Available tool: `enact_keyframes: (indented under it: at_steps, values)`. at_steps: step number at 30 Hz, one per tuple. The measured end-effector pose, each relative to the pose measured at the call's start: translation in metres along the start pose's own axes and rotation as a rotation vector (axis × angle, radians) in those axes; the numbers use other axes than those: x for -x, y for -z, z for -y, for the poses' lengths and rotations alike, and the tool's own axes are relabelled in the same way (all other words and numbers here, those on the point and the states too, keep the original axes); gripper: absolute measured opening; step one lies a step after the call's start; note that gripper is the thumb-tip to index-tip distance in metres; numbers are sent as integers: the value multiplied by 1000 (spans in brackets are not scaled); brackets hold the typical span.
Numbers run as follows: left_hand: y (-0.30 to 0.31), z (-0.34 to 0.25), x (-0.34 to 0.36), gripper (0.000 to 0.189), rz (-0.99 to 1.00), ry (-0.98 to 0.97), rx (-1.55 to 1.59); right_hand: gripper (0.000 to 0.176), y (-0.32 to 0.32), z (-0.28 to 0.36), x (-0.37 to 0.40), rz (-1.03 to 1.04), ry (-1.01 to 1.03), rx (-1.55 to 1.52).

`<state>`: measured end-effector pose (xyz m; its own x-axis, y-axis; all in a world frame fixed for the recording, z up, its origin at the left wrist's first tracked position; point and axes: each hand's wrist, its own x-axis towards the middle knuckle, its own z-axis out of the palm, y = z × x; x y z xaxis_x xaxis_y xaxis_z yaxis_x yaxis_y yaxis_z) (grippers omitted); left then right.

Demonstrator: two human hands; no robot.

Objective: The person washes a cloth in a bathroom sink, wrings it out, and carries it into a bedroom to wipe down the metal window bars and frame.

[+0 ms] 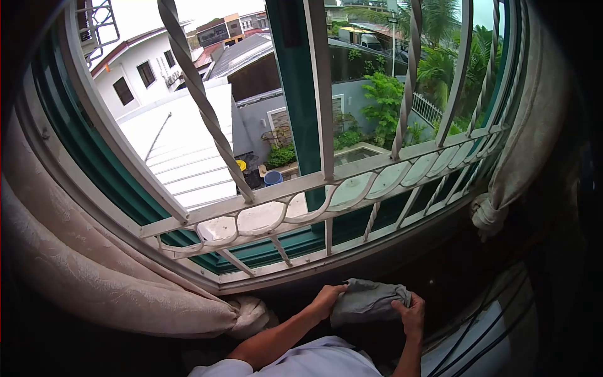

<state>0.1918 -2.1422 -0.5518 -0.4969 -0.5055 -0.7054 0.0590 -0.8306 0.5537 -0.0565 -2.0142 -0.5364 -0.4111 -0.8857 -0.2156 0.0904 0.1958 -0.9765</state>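
Below the window grille, a gray cloth stretches sideways. Left and right hands' fingers pinch opposite ends, equally near.

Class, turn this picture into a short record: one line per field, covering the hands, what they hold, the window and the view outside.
left hand: grips the cloth's upper left corner
right hand: pinches the cloth's right side
cloth: grey, creased, held between both hands
grille: pale metal, some bars twisted, across the window
left curtain: pale, knotted low
right curtain: pale, knotted low
outside: white roof, blue tub, green shrub
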Motion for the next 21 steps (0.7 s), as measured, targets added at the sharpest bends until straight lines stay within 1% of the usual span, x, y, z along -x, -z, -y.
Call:
enact_keyframes:
  at_steps: [1, 2, 3, 4, 5, 6, 7, 8, 9, 10, 12, 13, 14, 16, 17, 18, 19, 20, 21]
  values:
    - [6, 9, -13, 40, -152, -56, -141, 33, 1, -11, -9, -3, -7, -4]
    - [6, 18, -24, 36, -288, -98, -296, 39, 0, -19, -11, -74, -101, 292]
    - [-6, 9, -5, 30, -365, -117, -507, 45, 2, -32, -8, -164, -219, 586]
    - [-25, -12, 24, 31, -407, -105, -611, 59, 1, -54, -9, -284, -187, 599]
    - [-4, 11, -1, 37, -456, -284, -676, 66, -2, -45, -8, -248, -164, 565]
    - [-4, 9, -1, 33, -498, -423, -773, 73, -11, -22, -4, -284, -238, 386]
    - [-2, 4, 2, 27, -495, -609, -997, 78, -10, -34, -9, -289, -223, 450]
    - [-5, 1, 5, 21, -542, -730, -1157, 74, -9, -29, -13, -168, -236, 406]
    - [-5, 0, 5, 19, -577, -755, -1195, 69, -7, -24, -19, -33, -238, 356]
    - [-9, -3, 3, 19, -540, -762, -1202, 69, -3, -27, -25, -68, -243, 355]
    - [-9, -12, 6, 20, -584, -677, -1356, 58, -10, -21, -34, 356, -87, 419]
    - [-7, -17, 0, 20, -563, -687, -1361, 43, -9, -14, -32, 388, 13, 511]
    - [-8, -22, -7, 23, -536, -685, -1339, 43, -9, -12, -33, 367, 8, 520]
    - [-20, -24, -12, 26, -486, -687, -1307, 35, -3, -7, -35, 330, 20, 849]
    - [-36, -30, -5, 31, -413, -663, -1247, 35, 2, -8, -36, 312, 19, 858]
    - [-48, -35, 0, 36, -342, -639, -1188, 31, 9, -12, -35, 201, 236, 922]
    - [-55, -38, 2, 36, -330, -647, -1185, 27, 19, -14, -36, 93, 453, 981]
    - [-61, -40, 3, 36, -174, -778, -1219, 27, 31, -7, -41, 89, 453, 988]
    - [-66, -41, 0, 36, -22, -903, -1249, 25, 44, 7, -50, 242, 294, 724]
